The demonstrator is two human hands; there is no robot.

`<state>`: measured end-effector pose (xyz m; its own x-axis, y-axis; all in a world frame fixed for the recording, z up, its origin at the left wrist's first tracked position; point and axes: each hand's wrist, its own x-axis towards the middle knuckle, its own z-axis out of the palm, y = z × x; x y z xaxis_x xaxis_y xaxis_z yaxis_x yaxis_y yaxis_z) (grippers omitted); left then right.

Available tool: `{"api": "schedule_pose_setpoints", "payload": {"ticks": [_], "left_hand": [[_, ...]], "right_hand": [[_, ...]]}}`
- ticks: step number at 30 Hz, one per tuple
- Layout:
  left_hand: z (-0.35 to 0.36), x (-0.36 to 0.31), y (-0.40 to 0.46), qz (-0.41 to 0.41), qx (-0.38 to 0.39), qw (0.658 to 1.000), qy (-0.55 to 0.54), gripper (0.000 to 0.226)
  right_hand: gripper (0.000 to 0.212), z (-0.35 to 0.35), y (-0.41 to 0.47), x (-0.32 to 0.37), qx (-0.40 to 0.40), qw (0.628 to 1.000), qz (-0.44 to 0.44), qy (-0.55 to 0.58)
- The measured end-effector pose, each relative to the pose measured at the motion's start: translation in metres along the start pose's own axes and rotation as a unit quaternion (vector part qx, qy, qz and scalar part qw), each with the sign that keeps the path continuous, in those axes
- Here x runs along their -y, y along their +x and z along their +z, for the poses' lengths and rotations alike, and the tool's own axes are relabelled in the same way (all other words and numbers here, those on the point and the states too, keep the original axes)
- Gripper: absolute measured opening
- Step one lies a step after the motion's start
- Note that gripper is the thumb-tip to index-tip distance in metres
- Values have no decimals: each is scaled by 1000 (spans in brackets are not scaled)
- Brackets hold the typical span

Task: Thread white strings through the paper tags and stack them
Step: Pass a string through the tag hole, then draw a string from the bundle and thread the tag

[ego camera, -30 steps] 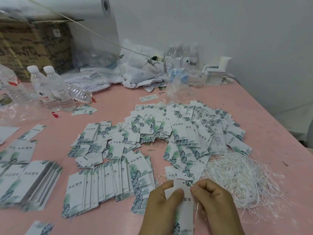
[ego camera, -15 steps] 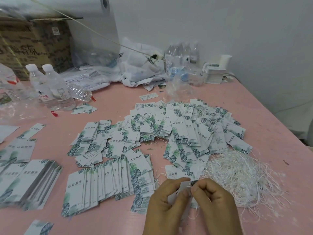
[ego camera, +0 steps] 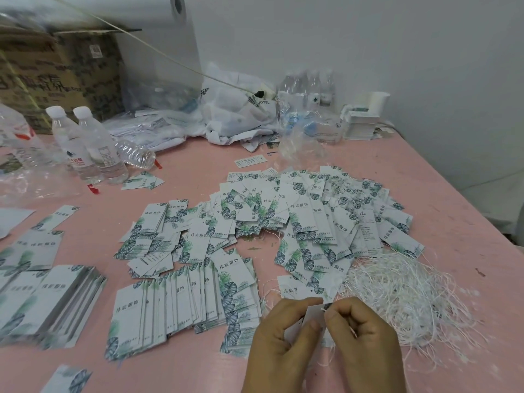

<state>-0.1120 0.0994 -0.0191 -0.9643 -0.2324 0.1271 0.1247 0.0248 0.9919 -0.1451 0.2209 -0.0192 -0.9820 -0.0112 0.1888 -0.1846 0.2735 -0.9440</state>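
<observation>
Two hands, left grip [ego camera: 283,338] and right grip [ego camera: 360,336], pinching one tag [ego camera: 314,316], two upright bottles [ego camera: 85,143].

Left hand [ego camera: 279,340] and right hand [ego camera: 365,338] pinching a paper tag [ego camera: 313,317] above the pink tabletop [ego camera: 453,228], white strings [ego camera: 402,296] just beside.

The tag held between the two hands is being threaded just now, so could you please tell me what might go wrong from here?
1. The right hand pinches a thin string at the tag; it may miss the hole or slip out.
2. The loose string pile lies right beside the hands, so strands could snag.
3. The left hand may brush the fanned row of tags.
</observation>
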Motion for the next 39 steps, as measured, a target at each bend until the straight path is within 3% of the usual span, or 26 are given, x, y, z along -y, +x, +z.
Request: {"api": "schedule_pose_setpoints", "payload": {"ticks": [4,8,14,20,28,31,35,37,39], "left_hand": [[0,-4,0,-4,18,999,-29,15],[-2,-3,2,-57,38,993,-100,39],[-9,-1,10,-158,68,969,-178,21],[-10,8,11,-111,24,983,-143,30],[-12,12,11,-98,4,988,-116,16],[-14,11,14,-121,-34,980,-156,10],[-17,8,19,-182,-66,944,-266,20],[-18,7,21,-195,-63,933,-296,24],[-17,4,21,-205,-53,928,-308,24]], "right_hand": [[33,-1,1,-1,5,1000,-1,-9],[34,-4,2,-1,15,1000,5,-11],[36,-3,1,7,64,997,34,28],[30,-6,2,10,108,993,49,25],[12,-7,7,7,170,973,124,97],[9,-6,13,1,133,921,245,272],[14,-11,26,-9,43,784,347,514],[14,-14,29,-11,10,761,338,554],[13,-15,27,-8,-4,785,301,541]]}}
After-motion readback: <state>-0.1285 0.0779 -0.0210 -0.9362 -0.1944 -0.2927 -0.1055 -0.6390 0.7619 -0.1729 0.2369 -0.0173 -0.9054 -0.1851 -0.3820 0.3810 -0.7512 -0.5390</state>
